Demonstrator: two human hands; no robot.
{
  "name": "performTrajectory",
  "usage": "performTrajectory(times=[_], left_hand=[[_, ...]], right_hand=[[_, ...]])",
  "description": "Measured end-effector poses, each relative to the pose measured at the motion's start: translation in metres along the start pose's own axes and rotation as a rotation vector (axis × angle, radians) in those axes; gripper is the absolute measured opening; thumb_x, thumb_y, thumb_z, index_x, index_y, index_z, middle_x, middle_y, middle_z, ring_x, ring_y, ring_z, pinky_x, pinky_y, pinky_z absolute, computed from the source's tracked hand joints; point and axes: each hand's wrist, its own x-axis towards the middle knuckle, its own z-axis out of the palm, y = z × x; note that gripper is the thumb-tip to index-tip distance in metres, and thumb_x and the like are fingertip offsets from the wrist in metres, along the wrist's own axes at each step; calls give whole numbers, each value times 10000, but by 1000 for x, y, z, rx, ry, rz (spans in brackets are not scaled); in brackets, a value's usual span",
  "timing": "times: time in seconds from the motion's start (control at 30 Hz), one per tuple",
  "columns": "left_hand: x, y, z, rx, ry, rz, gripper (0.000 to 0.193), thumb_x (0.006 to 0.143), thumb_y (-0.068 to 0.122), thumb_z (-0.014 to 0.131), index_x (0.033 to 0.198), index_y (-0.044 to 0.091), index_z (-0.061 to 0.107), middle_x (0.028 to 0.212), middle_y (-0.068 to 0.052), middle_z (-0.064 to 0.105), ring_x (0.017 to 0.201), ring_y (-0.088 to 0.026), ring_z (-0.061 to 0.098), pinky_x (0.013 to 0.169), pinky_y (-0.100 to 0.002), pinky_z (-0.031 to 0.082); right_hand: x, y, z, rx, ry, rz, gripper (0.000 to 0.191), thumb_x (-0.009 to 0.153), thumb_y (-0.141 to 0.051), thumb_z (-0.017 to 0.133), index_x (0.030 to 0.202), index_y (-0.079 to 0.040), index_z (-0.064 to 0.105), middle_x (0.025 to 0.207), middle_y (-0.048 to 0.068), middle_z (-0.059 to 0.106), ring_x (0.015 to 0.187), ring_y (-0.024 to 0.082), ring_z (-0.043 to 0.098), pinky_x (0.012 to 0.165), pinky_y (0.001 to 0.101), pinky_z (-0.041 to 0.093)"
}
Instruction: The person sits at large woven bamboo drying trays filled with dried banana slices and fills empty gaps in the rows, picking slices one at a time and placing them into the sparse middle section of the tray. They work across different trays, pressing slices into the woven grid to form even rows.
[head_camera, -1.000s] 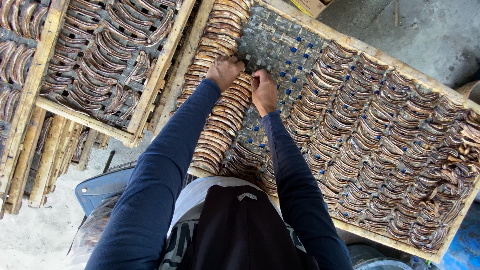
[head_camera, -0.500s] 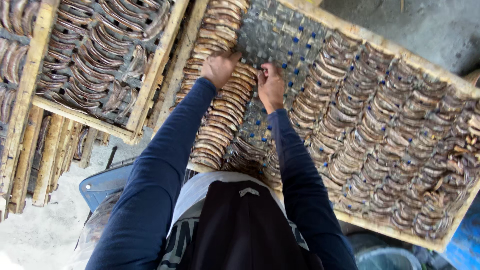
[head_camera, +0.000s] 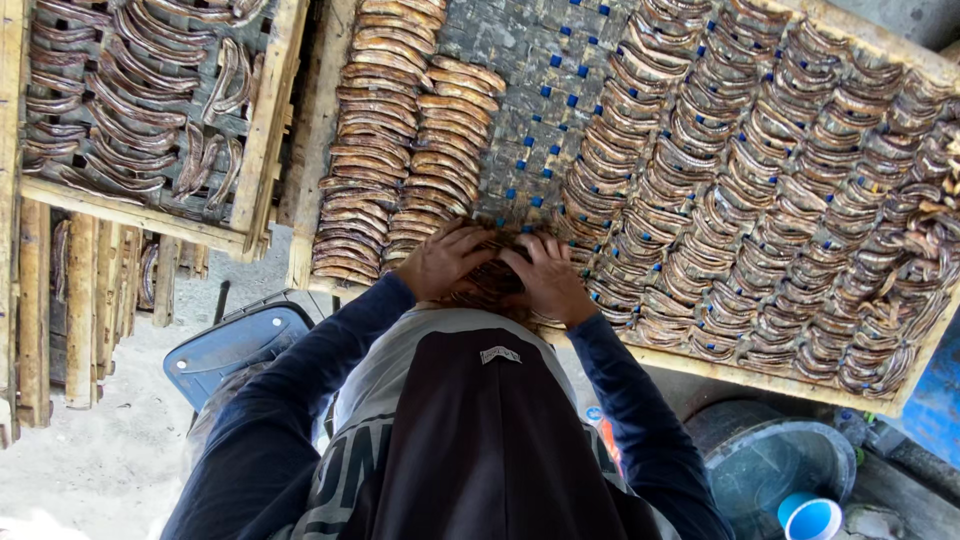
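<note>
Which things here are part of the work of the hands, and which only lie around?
In the work:
left hand and right hand, both on a heap of brown curved strips
wooden tray with its woven mesh

Lying about:
second tray
blue bin
dark tub

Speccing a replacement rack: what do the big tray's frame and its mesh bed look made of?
Frame: looks like rough, unfinished wood; pale yellow planks with visible grain and stains. Mesh bed: seems woven strips, grey and dull, with blue spots at crossings; plastic or split cane, cannot tell. Both hands, left hand and right hand, rest at its near edge.
</note>
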Motion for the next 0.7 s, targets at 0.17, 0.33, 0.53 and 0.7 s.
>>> performTrajectory(times=[0.17,0.33,0.53,0.7], left_hand=[[-2,-11,22,58,-45,-43,607,796,422,811,1317,152,653,1466,-96,520,1368,-338,479,1212,-515,321],[-1,-14,33,212,107,50,373,953,414,767,1245,197,684,1486,-63,537,1385,-295,495,1247,-496,344],[0,-11,26,140,102,71,456,774,409,769,1112,109,706,1396,-133,596,1267,-351,539,1118,-523,372],[6,-10,27,212,182,57,310,849,256,766,1121,126,693,1262,-81,662,1230,-304,610,1135,-485,443]], right_hand=[[2,11,9,54,-56,48,750,722,-508,843,1367,-221,589,1391,146,487,1274,408,443,1022,620,371],[-1,12,23,-127,87,-77,463,926,-396,755,1309,-170,628,1330,120,560,1235,362,505,1030,579,427],[-10,10,41,-346,335,-159,339,935,-224,710,1240,-87,656,1274,99,644,1191,299,576,995,479,500],[-2,11,34,-261,419,-172,273,946,-186,700,1200,-96,653,1177,93,644,1109,297,595,961,496,511]])
